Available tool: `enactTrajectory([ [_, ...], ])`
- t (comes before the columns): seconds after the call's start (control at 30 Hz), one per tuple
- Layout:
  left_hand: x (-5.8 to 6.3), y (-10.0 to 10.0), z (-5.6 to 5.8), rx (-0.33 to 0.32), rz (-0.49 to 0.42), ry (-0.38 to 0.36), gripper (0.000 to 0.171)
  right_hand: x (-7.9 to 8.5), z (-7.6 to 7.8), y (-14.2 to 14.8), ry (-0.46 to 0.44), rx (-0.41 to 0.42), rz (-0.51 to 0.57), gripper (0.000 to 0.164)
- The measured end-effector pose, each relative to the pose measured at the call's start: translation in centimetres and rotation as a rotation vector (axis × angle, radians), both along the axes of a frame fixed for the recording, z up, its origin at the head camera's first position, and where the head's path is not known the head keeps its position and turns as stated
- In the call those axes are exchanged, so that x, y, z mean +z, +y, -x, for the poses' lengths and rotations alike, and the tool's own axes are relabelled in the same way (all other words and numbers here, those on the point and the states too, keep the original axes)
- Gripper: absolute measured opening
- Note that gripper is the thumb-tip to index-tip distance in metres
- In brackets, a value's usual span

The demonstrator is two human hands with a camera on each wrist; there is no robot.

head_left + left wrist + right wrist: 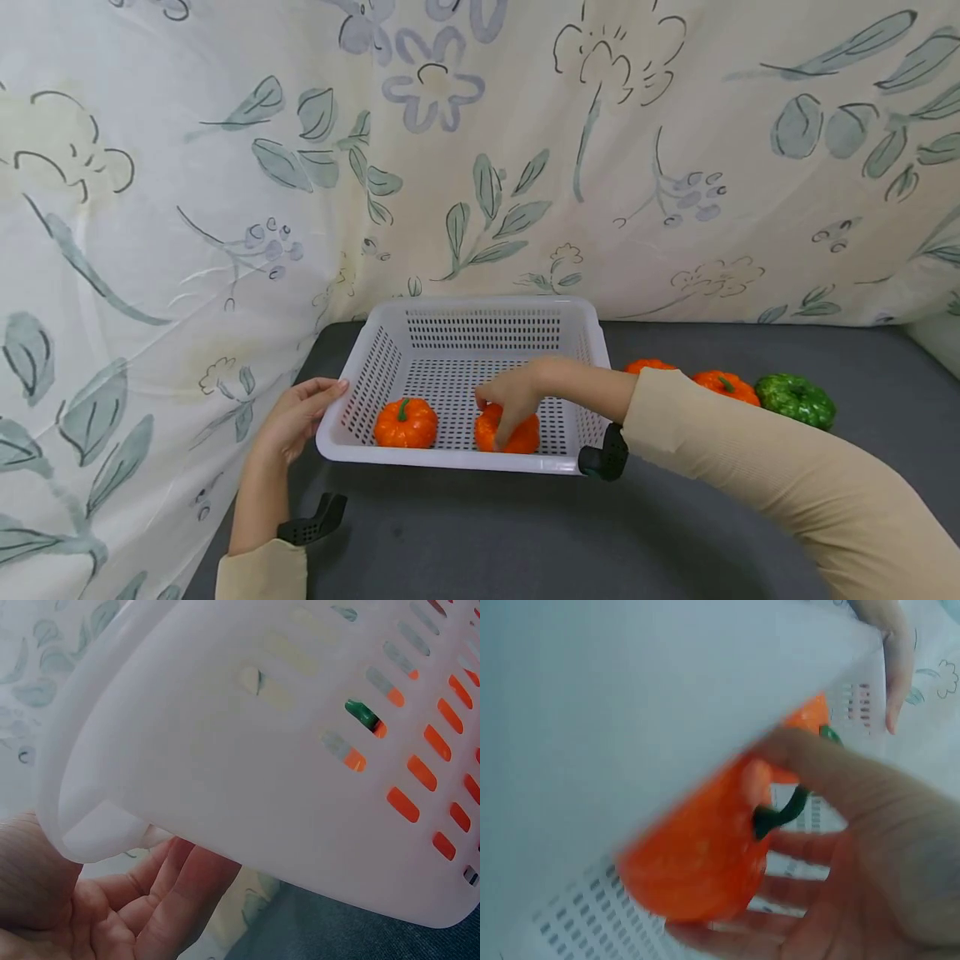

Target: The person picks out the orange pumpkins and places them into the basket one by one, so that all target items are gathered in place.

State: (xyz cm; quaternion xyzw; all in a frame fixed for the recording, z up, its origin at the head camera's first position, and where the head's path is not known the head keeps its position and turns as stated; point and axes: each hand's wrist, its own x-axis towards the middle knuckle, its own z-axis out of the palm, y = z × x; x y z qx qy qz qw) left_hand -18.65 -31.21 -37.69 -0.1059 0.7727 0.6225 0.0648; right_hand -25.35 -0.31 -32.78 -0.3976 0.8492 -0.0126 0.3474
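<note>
A white plastic basket (480,467) with slotted sides stands on the dark table. My left hand (303,412) grips its left rim, the thumb over the edge and the fingers (176,900) underneath, as the left wrist view shows. Inside the basket, my right hand (517,396) holds a small glossy orange pumpkin (697,847) with a curved green stem, thumb on one side and fingers round the other. This pumpkin is close over the basket's floor near its front wall. A second orange pumpkin (406,423) sits to its left in the basket.
Right of the basket, partly behind my right sleeve, lie two more orange pumpkins (726,384) and a glossy dark green vegetable (795,401). A floral cloth (480,167) hangs behind and along the left of the table (480,533).
</note>
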Motion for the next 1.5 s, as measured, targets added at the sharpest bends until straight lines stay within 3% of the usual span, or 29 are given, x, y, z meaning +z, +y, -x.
enactTrajectory([
  [0.2,0.0,0.1,-0.1,-0.011,0.012,0.007,0.053,-0.9,-0.5,0.0,0.021,-0.041,-0.022,0.046],
  [0.43,-0.1,0.2,-0.1,0.004,0.02,0.012,0.053,-1.2,-1.1,0.0,0.038,-0.057,-0.028,0.058],
  [0.83,0.0,0.2,0.0,0.012,0.029,0.004,0.055,-1.4,-1.4,0.5,0.041,-0.07,0.035,0.056],
  [1.07,0.1,0.3,-0.1,0.009,0.032,-0.005,0.054,-1.6,-1.8,0.6,0.001,-0.156,0.115,0.051],
  [1.5,0.3,0.3,-0.2,0.017,0.03,-0.01,0.055,0.1,-1.6,2.1,-0.066,-0.162,0.151,0.055],
])
